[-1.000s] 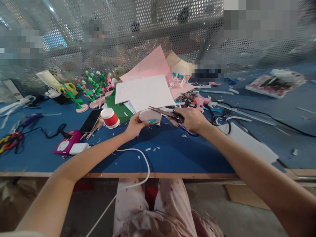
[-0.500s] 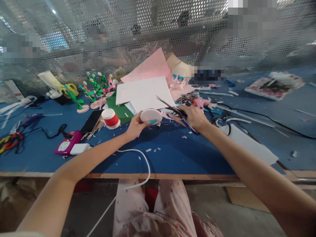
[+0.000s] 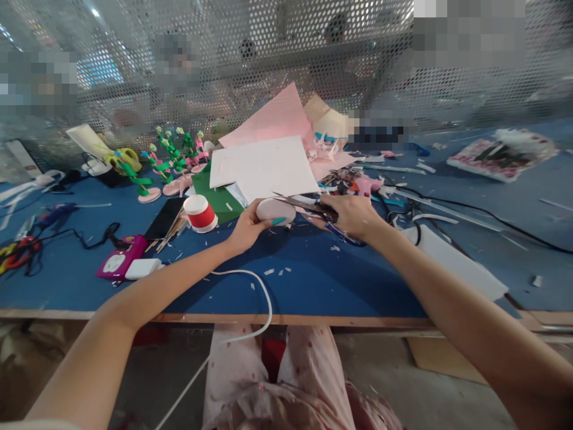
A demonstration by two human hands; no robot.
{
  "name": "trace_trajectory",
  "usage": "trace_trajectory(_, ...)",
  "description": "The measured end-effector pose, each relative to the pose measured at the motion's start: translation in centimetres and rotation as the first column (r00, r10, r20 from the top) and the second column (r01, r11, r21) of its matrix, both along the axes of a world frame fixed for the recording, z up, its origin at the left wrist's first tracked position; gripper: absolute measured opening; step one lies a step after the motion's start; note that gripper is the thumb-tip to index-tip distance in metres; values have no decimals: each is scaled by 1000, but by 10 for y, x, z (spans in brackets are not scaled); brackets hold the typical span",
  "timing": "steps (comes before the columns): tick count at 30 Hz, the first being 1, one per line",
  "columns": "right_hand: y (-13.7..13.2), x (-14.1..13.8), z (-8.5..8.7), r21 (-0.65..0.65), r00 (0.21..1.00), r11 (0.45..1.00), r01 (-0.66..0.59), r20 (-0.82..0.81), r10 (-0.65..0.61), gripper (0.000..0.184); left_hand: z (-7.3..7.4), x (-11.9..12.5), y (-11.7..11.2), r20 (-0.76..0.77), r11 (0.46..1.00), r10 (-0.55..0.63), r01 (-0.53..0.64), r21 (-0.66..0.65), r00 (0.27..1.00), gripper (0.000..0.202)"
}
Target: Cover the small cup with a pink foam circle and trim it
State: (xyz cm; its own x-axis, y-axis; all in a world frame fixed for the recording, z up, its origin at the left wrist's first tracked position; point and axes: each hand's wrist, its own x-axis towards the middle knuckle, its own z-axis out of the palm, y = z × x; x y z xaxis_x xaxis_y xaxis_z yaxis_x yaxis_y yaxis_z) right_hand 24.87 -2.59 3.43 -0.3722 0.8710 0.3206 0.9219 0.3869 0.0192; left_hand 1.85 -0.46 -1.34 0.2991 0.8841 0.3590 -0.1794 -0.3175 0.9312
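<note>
Pale round disc [image 3: 273, 211] at the scissors [image 3: 313, 208]

Left hand [image 3: 246, 230] pinches it above the bench [image 3: 308, 289], well in from the front edge [image 3: 313, 321]; right hand [image 3: 351, 216] grips the scissors, blades across its far rim. Paper scraps [image 3: 268, 272] dot the surface between.

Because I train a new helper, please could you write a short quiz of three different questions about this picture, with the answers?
1. Which hand holds the scissors, and what does the other one hold?
2. True or false: the white cable hangs over the front edge of the table.
3. The sheet lying on the pink sheet is: a) green, b) white, c) black.

Key:
1. The right hand; the left hand holds a pale disc.
2. True.
3. b.
</note>
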Motion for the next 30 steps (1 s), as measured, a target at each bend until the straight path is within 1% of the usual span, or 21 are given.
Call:
trace_trajectory(3, 0, -1, 0, -5, 1000, 1000, -16, 0, 16, 45, -1, -1, 0, -34, 1000, 11, -10, 12, 999, 45)
trace_trajectory(6, 0, 0, -1, -7, 999, 999, -38, -5, 37, 42, -3, -2, 1, -54, 1000, 12, -11, 19, 998, 45)
trace_trajectory(11, 1, 1, 0, 14, 1000, 1000, -16, 23, 15, 37, -6, -3, 3, -46, 1000, 7, -6, 21, 999, 44)
trace_trajectory(16, 0, 1, -1, 28, 999, 1000, 12, 52, -13, 36, -5, -3, 1, -45, 1000, 15, -14, 2, 999, 42)
trace_trajectory(20, 0, 1, -1, 27, 998, 1000, 5, 62, -7, 37, -3, -3, 1, -51, 1000, 11, -11, 8, 999, 42)
trace_trajectory(25, 0, 2, 1, 37, 997, 998, 51, 55, -53, 43, -3, -3, 1, -72, 999, 23, -21, 33, 997, 51)
trace_trajectory(28, 1, 3, 2, 66, 994, 992, 106, -9, -106, 46, -1, -1, 0, -40, 998, 36, -34, 53, 999, 53)
trace_trajectory(30, 2, 5, 4, 59, 991, 990, 130, -43, -127, 49, 0, -1, 0, -26, 998, 37, -36, 43, 999, 56)
